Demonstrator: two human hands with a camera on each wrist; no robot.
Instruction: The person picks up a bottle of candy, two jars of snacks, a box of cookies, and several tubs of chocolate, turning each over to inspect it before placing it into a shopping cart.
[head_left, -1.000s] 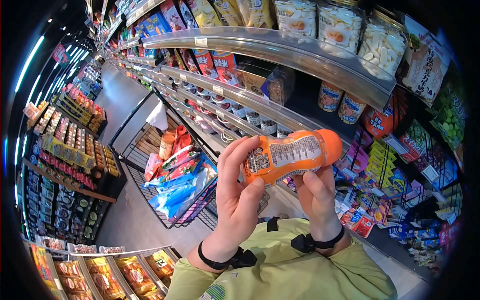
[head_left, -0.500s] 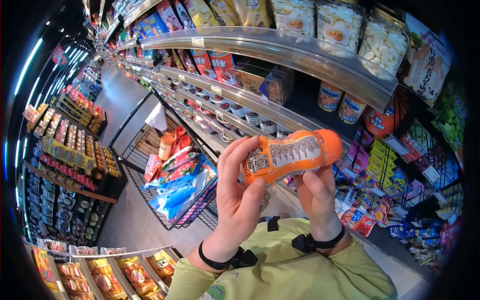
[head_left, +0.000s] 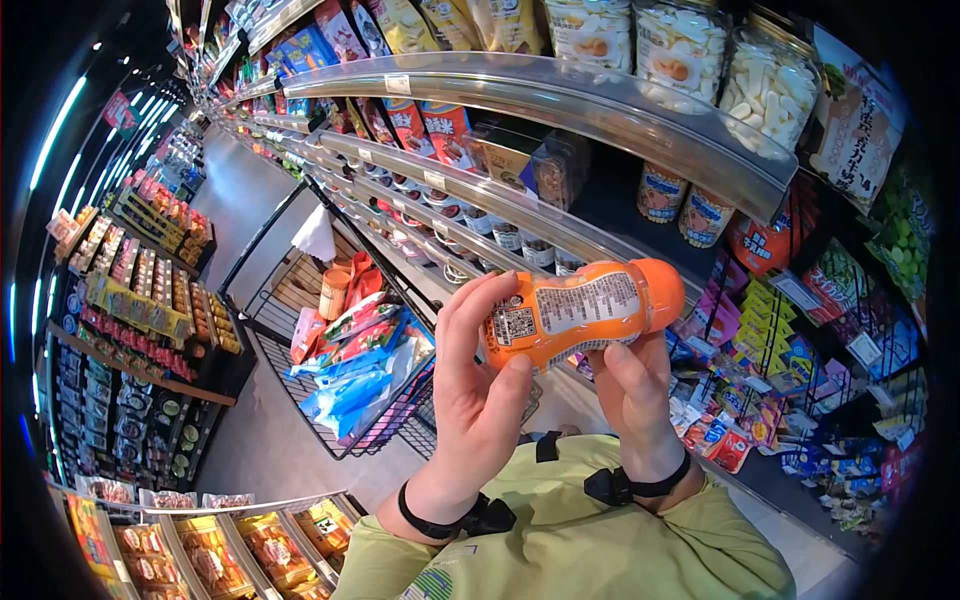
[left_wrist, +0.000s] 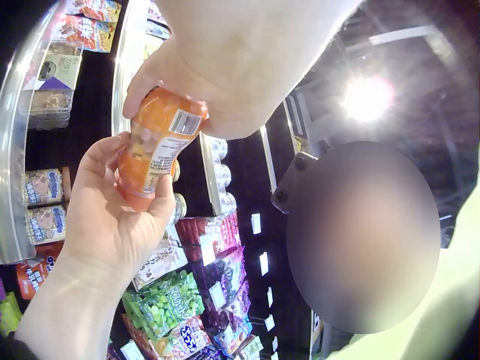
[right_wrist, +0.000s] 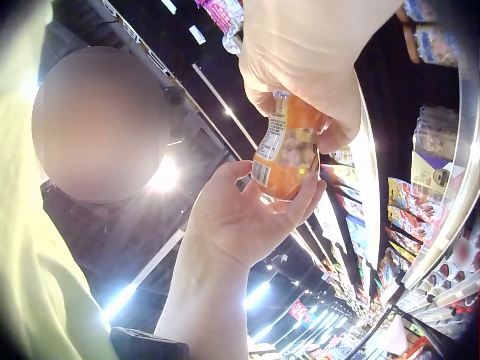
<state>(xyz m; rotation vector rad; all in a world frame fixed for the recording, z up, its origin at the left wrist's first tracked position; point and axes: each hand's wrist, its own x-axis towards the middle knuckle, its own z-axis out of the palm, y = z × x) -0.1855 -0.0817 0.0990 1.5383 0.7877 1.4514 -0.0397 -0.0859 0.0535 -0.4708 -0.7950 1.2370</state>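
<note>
An orange bottle (head_left: pixel 585 308) with a printed label and an orange cap (head_left: pixel 660 292) lies nearly level in front of the green shirt. My left hand (head_left: pixel 475 385) grips its base end, thumb on the near side and fingers over the far side. At the cap end, my right hand (head_left: pixel 638 400) holds it from below. In the left wrist view, the bottle (left_wrist: pixel 154 142) shows a barcode, with my right hand (left_wrist: pixel 112 225) round its lower part. Small round pieces show through the bottle (right_wrist: pixel 292 154) in the right wrist view, where my left hand (right_wrist: pixel 247 217) holds its lower end.
A black wire cart (head_left: pixel 300 425) with bagged goods stands at the left in the aisle. Shelf edges (head_left: pixel 560 92) run across the top, with jars (head_left: pixel 680 55) above. Hanging snack bags (head_left: pixel 765 330) are at the right, and trays of packets (head_left: pixel 210 555) at the lower left.
</note>
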